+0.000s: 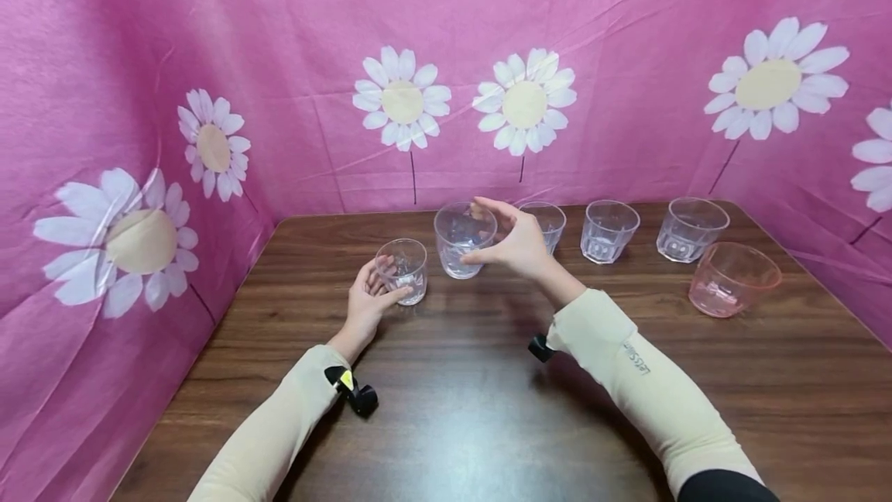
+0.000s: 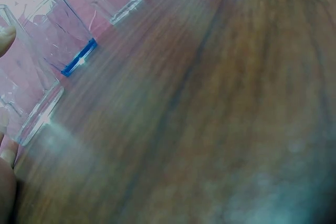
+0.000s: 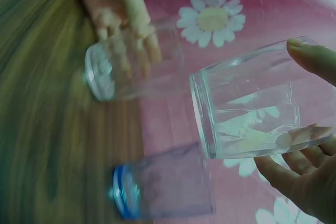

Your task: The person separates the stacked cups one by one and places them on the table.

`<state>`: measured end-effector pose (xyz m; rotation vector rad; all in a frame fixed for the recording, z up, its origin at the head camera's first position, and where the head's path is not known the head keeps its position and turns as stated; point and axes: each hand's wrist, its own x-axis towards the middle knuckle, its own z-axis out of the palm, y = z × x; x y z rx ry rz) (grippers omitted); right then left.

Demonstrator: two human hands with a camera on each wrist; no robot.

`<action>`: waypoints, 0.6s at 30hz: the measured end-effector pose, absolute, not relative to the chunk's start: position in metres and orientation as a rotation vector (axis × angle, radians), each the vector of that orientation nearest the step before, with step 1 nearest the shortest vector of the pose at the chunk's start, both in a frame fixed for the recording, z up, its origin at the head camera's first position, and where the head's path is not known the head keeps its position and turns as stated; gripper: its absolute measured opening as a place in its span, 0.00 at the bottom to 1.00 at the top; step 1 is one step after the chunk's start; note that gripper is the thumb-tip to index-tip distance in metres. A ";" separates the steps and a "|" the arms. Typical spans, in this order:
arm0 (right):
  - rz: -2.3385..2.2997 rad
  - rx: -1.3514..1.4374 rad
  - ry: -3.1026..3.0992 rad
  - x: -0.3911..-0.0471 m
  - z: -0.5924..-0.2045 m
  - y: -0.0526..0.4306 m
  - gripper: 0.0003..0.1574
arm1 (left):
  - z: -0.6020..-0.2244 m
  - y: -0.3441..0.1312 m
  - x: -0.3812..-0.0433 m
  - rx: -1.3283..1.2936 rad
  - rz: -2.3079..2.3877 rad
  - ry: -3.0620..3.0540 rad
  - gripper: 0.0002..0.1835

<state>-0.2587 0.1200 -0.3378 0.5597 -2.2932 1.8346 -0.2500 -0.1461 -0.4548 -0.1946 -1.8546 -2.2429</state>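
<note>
My left hand (image 1: 364, 307) curls its fingers and thumb round a clear glass (image 1: 413, 260), whose base sits on the wooden table. In the left wrist view, only the thumb tip (image 2: 6, 40) and part of the fingers show at the left edge. To the right, my right hand (image 1: 519, 245) grips a second clear glass (image 1: 456, 242) between thumb and fingers. The right wrist view shows this glass (image 3: 252, 106) held off the table, with the thumb (image 3: 315, 59) on one side and fingers opposite. A blue-based clear glass (image 3: 163, 184) stands apart from it on the table.
Behind my right hand is a partly hidden glass (image 1: 552, 223). Farther right along the back edge stand two clear glasses, one nearer (image 1: 609, 229) and one beyond (image 1: 691, 227). A pink glass (image 1: 732, 281) stands in front of them. Pink flowered cloth (image 1: 293, 45) encloses the table (image 1: 446, 386).
</note>
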 end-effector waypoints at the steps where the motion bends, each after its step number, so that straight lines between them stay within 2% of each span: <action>1: 1.819 0.558 -2.303 -0.257 -0.340 0.126 0.58 | -0.455 -0.146 -0.250 -0.196 -2.242 -1.856 0.38; 18: 1.495 0.366 -2.528 -0.236 -0.366 0.207 0.60 | -0.456 -0.146 -0.251 -0.203 -2.237 -1.854 0.38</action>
